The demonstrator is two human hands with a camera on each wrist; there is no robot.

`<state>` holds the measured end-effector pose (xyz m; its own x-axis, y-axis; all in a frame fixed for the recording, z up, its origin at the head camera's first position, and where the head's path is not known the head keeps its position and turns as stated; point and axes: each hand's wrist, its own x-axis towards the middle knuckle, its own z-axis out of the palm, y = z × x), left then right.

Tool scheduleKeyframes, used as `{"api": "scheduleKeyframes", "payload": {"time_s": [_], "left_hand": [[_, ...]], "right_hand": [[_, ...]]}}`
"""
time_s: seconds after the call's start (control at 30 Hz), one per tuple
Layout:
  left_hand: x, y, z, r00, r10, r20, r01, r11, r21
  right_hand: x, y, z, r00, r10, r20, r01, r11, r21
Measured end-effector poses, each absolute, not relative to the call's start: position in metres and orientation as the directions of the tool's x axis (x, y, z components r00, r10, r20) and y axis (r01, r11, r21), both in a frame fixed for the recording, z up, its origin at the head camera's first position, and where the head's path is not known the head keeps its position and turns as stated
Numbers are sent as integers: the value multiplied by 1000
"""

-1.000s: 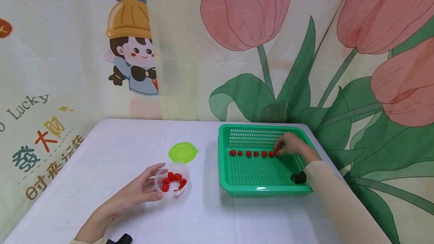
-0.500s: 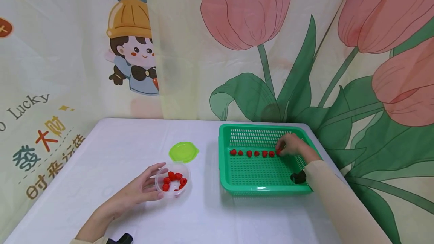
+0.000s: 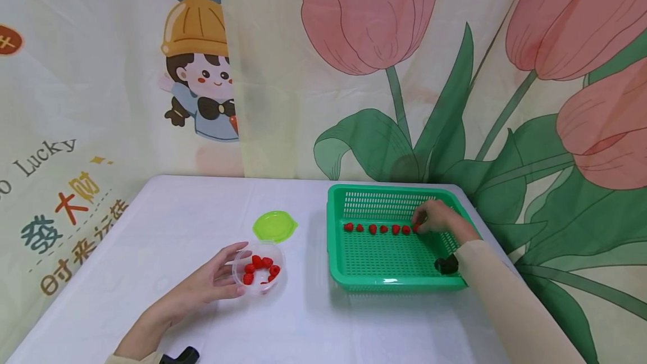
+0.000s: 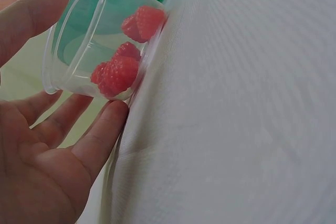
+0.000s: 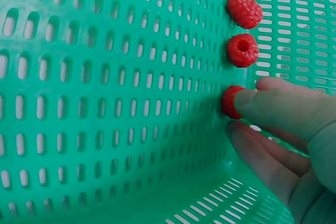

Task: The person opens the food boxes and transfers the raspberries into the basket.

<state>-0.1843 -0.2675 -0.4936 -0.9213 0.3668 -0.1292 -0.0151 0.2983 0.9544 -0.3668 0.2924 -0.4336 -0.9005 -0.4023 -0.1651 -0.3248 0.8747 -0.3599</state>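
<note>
My left hand [image 3: 199,282] curls round the side of a clear plastic cup [image 3: 256,281] with several raspberries [image 3: 267,263] inside. The left wrist view shows the thumb by the cup's rim and fingertips against its lower side; the cup stands on the white cloth. Inside the green basket [image 3: 364,282], a row of raspberries [image 3: 372,229] runs from left to right. At the row's right end my right hand [image 3: 437,219] has thumb and fingers around the last raspberry [image 5: 230,102], partly hidden by the thumb in the right wrist view.
A light green lid [image 3: 274,226] lies behind the cup, left of the basket. The basket's raised walls surround the row. A black object [image 3: 446,265] shows by the right sleeve, over the basket's front right. A patterned curtain hangs behind the table.
The right hand and the raspberry at its fingertips have shifted very slightly to the right. The left hand and cup have kept their place.
</note>
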Motion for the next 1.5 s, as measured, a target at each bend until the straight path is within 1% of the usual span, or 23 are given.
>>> {"api": "scheduleKeyframes", "payload": {"time_s": [0.2, 0.37, 0.57, 0.63, 0.83, 1.03, 1.2, 1.5], "left_hand": [[-185, -267, -493, -923, 360, -135, -18, 312, 950], [-186, -267, -491, -924, 353, -147, -26, 324, 946], [-186, -268, -491, -924, 352, -149, -30, 324, 946], [-186, -268, -491, -924, 354, -147, -27, 322, 946], [-185, -269, -492, -923, 360, -137, -17, 315, 949], [-185, -269, -493, -921, 367, -132, -16, 301, 953], [-185, -269, -494, -919, 377, -119, -5, 291, 957], [-185, -267, -494, -918, 376, -128, -15, 288, 957]], "right_hand": [[-365, 291, -420, -894, -424, -146, -366, 877, -310], [-359, 283, -399, -885, -453, -105, -413, 870, -270], [-341, 257, -368, -859, -512, 5, -487, 815, -315], [-333, 245, -359, -846, -531, 46, -515, 791, -332], [-306, 197, -342, -806, -579, 119, -571, 709, -414], [-284, 147, -342, -779, -616, 116, -582, 643, -497], [-273, 108, -352, -736, -666, 122, -619, 589, -519], [-257, 49, -375, -717, -691, 90, -614, 566, -550]]}}
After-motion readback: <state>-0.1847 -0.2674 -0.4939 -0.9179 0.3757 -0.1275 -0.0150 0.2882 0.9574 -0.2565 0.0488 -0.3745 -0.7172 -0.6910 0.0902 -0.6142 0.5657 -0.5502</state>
